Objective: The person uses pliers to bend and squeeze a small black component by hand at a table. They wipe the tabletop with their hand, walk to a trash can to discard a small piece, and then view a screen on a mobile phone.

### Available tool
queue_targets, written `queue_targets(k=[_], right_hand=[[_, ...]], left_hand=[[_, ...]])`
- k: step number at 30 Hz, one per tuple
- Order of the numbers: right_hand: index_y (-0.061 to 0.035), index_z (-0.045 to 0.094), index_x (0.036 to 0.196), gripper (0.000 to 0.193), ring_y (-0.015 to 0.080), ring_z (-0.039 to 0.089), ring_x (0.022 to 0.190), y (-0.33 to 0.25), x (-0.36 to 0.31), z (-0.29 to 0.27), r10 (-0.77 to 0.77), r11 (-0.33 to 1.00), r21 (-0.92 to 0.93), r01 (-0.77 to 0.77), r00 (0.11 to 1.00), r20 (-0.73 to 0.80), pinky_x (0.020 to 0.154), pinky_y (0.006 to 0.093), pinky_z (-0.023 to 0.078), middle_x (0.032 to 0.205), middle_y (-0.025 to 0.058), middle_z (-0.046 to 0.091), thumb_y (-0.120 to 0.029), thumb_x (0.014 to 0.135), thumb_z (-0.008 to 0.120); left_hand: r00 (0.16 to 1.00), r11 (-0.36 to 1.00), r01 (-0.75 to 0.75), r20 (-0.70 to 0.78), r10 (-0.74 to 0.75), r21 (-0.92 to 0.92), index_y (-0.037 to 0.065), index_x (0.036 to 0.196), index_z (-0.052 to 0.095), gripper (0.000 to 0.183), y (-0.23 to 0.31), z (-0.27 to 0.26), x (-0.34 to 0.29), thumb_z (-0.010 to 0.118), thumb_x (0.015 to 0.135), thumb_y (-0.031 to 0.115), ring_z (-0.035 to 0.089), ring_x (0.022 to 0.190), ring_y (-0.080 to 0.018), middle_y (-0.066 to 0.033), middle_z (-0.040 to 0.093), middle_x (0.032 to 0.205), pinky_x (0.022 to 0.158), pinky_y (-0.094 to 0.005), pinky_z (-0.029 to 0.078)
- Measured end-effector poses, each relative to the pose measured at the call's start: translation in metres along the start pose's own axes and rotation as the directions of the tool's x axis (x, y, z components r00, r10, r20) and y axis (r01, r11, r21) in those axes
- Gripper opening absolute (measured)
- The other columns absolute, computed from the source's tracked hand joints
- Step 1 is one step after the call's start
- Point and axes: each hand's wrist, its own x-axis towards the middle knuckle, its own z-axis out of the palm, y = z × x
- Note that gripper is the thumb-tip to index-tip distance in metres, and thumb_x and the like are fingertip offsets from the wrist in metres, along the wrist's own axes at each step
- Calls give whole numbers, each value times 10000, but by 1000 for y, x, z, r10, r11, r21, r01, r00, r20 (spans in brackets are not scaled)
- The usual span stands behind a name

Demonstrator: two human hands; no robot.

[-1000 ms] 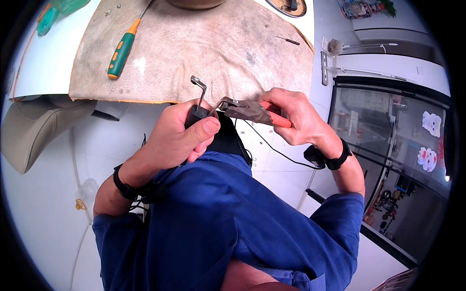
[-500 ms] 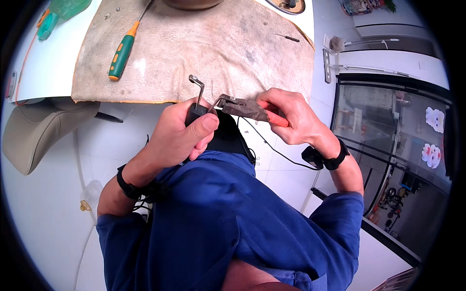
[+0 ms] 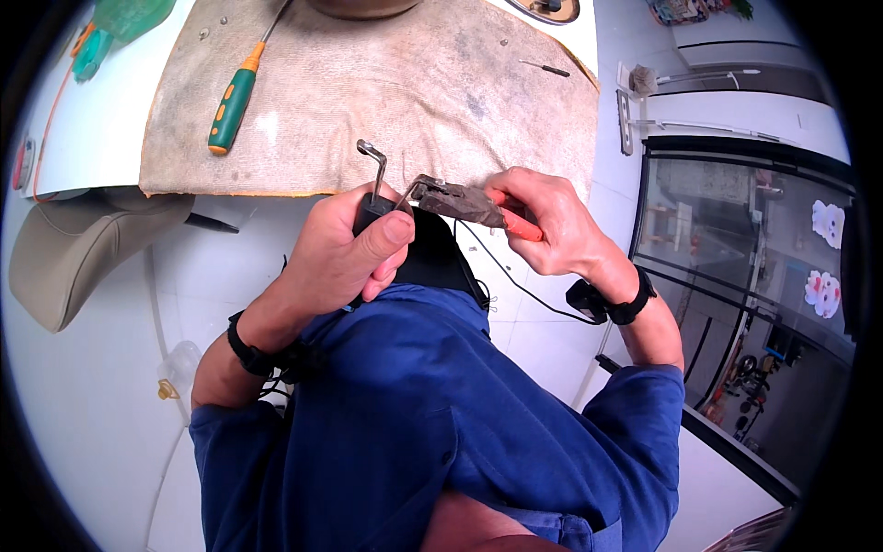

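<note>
My left hand (image 3: 342,244) is wrapped around a black block with bent metal prongs (image 3: 370,212), its thumb lying across the near side. One shiny prong rises from the block and hooks over to the left; another leans right. The fingers hide the block's lower part. In my right hand (image 3: 559,225) is a pair of pliers (image 3: 464,204) with red handles and dark, worn jaws. The jaws meet the end of the right-hand prong; how firmly they grip it I cannot tell. Both hands are just off the table's front edge, over my lap.
A stained beige cloth (image 3: 368,92) covers the table, with a green-and-orange screwdriver (image 3: 232,110) and a small dark screwdriver (image 3: 555,71) on it. Part of a round brown vessel (image 3: 363,7) shows at the back. A beige padded seat (image 3: 87,253) stands left.
The pliers' jaws have shifted very slightly up and left at the prong. Both hands keep their hold, and the whole view has drifted a little.
</note>
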Motion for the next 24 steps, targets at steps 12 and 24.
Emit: queue_targets(k=[12, 24], right_hand=[[-3, 645, 1040, 329, 408, 681, 818, -12, 4, 3, 161, 986, -46, -161, 987, 3, 732, 449, 538, 868, 195, 670, -22, 711, 626], [-16, 484, 950, 273, 427, 634, 799, -16, 0, -24, 182, 977, -121, -175, 982, 52, 676, 457, 496, 915, 192, 650, -5, 726, 639]], left_hand=[[998, 996, -56, 21, 58, -62, 22, 981, 518, 409, -3, 3, 10, 601, 1040, 418, 443, 435, -117, -35, 470, 618, 416, -268, 407], [997, 989, -24, 65, 34, -144, 23, 953, 540, 385, 11, -3, 18, 625, 1037, 389, 489, 455, -108, -21, 505, 636, 431, -253, 415]])
